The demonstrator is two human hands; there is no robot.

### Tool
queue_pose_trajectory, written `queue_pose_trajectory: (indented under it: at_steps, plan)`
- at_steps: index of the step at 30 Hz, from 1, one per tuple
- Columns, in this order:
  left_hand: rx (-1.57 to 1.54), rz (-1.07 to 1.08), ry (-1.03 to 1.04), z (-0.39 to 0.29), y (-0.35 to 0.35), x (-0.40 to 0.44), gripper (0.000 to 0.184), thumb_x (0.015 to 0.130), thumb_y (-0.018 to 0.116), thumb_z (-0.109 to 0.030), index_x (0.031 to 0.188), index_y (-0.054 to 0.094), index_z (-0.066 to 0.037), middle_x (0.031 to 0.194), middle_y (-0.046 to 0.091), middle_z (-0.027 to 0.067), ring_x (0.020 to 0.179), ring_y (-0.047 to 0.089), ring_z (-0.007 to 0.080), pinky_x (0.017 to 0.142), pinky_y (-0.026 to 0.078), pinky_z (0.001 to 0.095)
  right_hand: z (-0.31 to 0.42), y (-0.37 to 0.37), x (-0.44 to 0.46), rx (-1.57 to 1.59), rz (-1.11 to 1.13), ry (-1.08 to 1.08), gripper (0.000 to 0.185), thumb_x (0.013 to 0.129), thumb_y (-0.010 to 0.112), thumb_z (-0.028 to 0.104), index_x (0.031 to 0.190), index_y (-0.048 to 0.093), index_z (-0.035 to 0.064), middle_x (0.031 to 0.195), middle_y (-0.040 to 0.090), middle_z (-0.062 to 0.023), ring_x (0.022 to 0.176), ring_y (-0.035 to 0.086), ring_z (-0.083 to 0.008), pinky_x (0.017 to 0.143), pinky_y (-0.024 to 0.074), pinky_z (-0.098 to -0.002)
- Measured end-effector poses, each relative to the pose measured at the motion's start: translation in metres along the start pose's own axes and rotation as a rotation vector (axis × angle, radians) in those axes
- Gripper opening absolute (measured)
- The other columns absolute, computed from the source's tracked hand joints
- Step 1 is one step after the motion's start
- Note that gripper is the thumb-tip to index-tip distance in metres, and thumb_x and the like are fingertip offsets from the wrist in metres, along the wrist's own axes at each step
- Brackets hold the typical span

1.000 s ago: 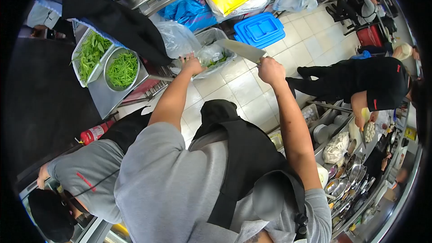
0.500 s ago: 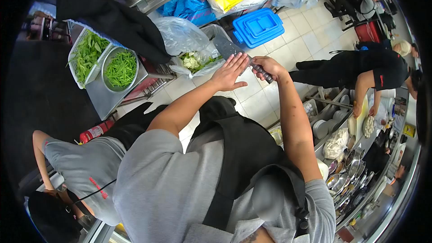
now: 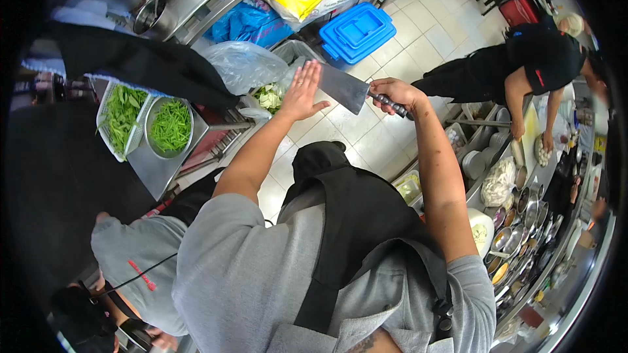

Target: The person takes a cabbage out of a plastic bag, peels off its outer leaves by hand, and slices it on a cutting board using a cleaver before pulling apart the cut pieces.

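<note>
My right hand [image 3: 398, 93] grips the dark handle of a cleaver. The broad metal blade of the cleaver [image 3: 345, 90] points left, held in the air above the floor. My left hand [image 3: 302, 93] has its fingers stretched out at the blade's far end. Whether the fingertips touch the metal cannot be made out. Under and behind that hand are a bin [image 3: 293, 51] with a clear plastic liner and pale green vegetable pieces [image 3: 269, 99].
At left, a white basket of leafy greens [image 3: 122, 112] and a steel bowl of cut green vegetables [image 3: 171, 128] stand on a metal table. A blue lidded box [image 3: 358, 31] sits ahead. One co-worker [image 3: 541, 65] handles food at right; another [image 3: 139, 255] is at lower left.
My left hand has slid left along the blade to its far end, uncovering the metal. The cleaver's handle stays in my right hand. The view has shifted slightly.
</note>
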State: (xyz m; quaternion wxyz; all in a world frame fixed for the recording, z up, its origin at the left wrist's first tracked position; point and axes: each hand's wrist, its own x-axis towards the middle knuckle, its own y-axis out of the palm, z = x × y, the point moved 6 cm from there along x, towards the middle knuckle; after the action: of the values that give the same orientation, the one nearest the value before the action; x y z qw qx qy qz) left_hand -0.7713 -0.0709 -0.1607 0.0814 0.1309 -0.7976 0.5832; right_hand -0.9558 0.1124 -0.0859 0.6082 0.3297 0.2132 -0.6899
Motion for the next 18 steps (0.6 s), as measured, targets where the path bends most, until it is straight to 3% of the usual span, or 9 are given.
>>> queue_pose_trajectory:
  at_steps: [3,5,6,8,11,13,14,16,18]
  plan:
    - [0.076,0.027,-0.214,0.052,0.027,-0.019,0.11,0.096,0.051,-0.072,0.164,0.012,0.006,0.172,0.016,0.0253,0.16,0.013,0.0405,0.129,0.011,0.0544,-0.008,-0.009,-0.017,-0.098,-0.091,0.028,0.024,0.103,0.054,0.023,0.107,0.067,0.0027,0.073,0.062,-0.0062,0.048,0.056,-0.011,0.041,0.0458,-0.028]
    - [0.038,0.589,-0.719,0.109,0.088,-0.044,0.101,0.098,0.044,-0.073,0.16,0.032,0.007,0.164,0.034,0.0288,0.154,0.03,0.0425,0.128,0.021,0.0504,-0.014,-0.018,-0.045,-0.196,-0.22,0.007,0.024,0.101,0.057,0.024,0.107,0.07,0.005,0.072,0.061,-0.0057,0.048,0.055,-0.0104,0.041,0.0453,-0.0294]
    - [0.048,0.976,-0.518,0.152,0.153,-0.06,0.082,0.101,0.045,-0.067,0.138,0.063,0.004,0.134,0.064,0.0315,0.13,0.06,0.0428,0.114,0.042,0.0482,-0.03,-0.027,-0.06,-0.199,-0.232,0.013,0.03,0.1,0.059,0.026,0.113,0.071,0.0025,0.073,0.063,-0.0055,0.048,0.055,-0.0101,0.044,0.0461,-0.0302]
    - [0.059,0.776,-0.154,0.174,0.174,-0.05,0.058,0.1,0.056,-0.055,0.127,0.071,-0.006,0.122,0.069,0.0306,0.116,0.067,0.0391,0.105,0.048,0.0519,-0.046,-0.036,-0.101,-0.203,-0.38,-0.017,0.034,0.099,0.062,0.03,0.112,0.072,0.0,0.074,0.064,-0.0068,0.047,0.053,-0.0119,0.045,0.0463,-0.0315]
    - [0.195,0.488,-0.251,0.139,0.089,-0.059,0.093,0.081,0.082,-0.03,0.159,0.039,-0.006,0.152,0.047,0.0326,0.149,0.031,0.0523,0.125,0.03,0.0444,-0.078,-0.016,-0.182,-0.311,-0.541,-0.012,0.034,0.097,0.06,0.032,0.11,0.072,0.0025,0.079,0.071,-0.0111,0.06,0.065,-0.0202,0.053,0.0539,-0.036]
    - [-0.06,0.585,-0.431,0.149,0.101,-0.065,0.065,0.081,0.076,-0.02,0.141,0.058,0.001,0.118,0.069,0.0317,0.115,0.066,0.0458,0.097,0.052,0.0496,-0.107,-0.009,-0.247,-0.344,-0.673,0.008,0.03,0.096,0.06,0.03,0.101,0.072,0.0033,0.077,0.071,-0.0123,0.062,0.066,-0.0253,0.06,0.0542,-0.0405]
    - [0.124,0.632,-0.184,0.172,0.137,-0.075,0.049,0.084,0.072,-0.022,0.125,0.066,0.003,0.105,0.073,0.0276,0.096,0.071,0.0439,0.081,0.054,0.0525,-0.131,-0.002,-0.279,-0.359,-0.732,-0.01,0.029,0.095,0.061,0.029,0.098,0.072,0.003,0.076,0.071,-0.013,0.064,0.066,-0.0279,0.064,0.0544,-0.0423]
    - [-0.034,0.676,-0.595,0.15,0.136,-0.084,0.041,0.086,0.072,-0.03,0.111,0.072,0.003,0.102,0.074,0.0256,0.098,0.07,0.0442,0.083,0.055,0.051,-0.173,0.019,-0.354,-0.418,-0.877,0.026,0.027,0.093,0.063,0.028,0.094,0.07,0.0014,0.077,0.071,-0.0154,0.071,0.068,-0.0321,0.073,0.0535,-0.0447]
    - [0.203,0.972,0.37,0.086,0.162,-0.09,0.04,0.087,0.072,-0.033,0.105,0.075,0.003,0.103,0.075,0.0248,0.098,0.07,0.0442,0.084,0.055,0.0503,-0.201,0.057,-0.435,-0.461,-1.039,0.088,0.027,0.09,0.065,0.027,0.101,0.076,0.0049,0.083,0.075,-0.0144,0.072,0.07,-0.0306,0.074,0.056,-0.0425]
